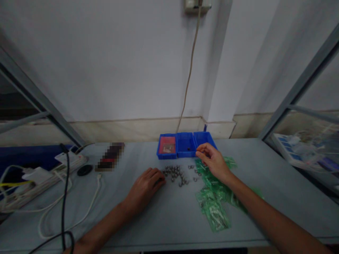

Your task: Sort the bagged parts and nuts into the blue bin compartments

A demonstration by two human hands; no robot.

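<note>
Several small shiny metal parts (pixel 174 172) lie loosely grouped on the grey table. At their left edge rests my left hand (pixel 146 186), its fingers curled; whatever they hold, if anything, is hidden. My right hand (pixel 212 161) is raised just in front of the blue bins, thumb and fingertips pinched together. Anything in that pinch is too small to make out. Of the three blue bins, the right bin (pixel 209 138) is nearest this hand. A tiny dark piece sits in the middle bin (pixel 185 136). The left bin (pixel 166 156) holds a red item and a small clear packet.
Green plastic bags (pixel 216 215) of small parts spread under and beside my right forearm. To the left are a power strip (pixel 39 187), a black round disc (pixel 84 170), a white cable (pixel 98 183) and a black cable (pixel 65 197). A wall stands behind the table.
</note>
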